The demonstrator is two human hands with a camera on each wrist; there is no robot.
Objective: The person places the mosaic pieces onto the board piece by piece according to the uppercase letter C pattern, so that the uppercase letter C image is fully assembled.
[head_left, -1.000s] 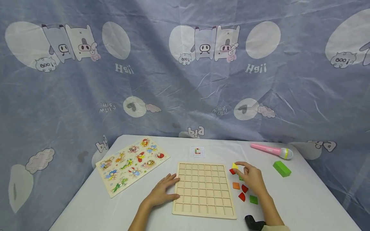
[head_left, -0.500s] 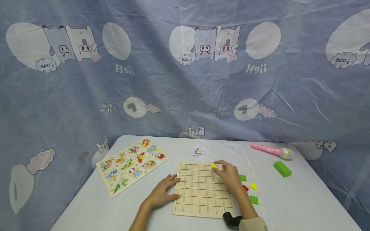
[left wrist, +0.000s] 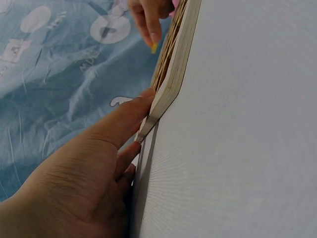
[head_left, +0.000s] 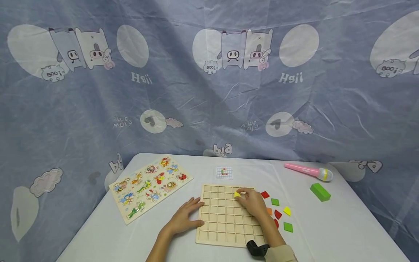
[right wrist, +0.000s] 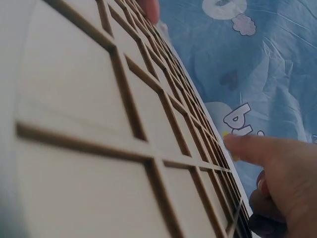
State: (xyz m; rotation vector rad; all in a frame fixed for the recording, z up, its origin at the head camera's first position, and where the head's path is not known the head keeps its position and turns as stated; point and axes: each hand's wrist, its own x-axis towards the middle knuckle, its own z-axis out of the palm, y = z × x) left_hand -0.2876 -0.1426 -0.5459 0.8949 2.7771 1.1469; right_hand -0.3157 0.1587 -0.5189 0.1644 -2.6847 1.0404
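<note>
We pinch the yellow piece [head_left: 236, 194] in our right hand [head_left: 252, 202] near the grid board's [head_left: 226, 218] far right corner, our left hand [head_left: 183, 217], thumb and fingers apart, touching its left edge.

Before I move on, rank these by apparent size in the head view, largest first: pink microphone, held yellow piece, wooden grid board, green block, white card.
1. Wooden grid board
2. Pink microphone
3. Green block and white card: too alike to rank
4. Yellow piece, partly covered by the right hand
</note>
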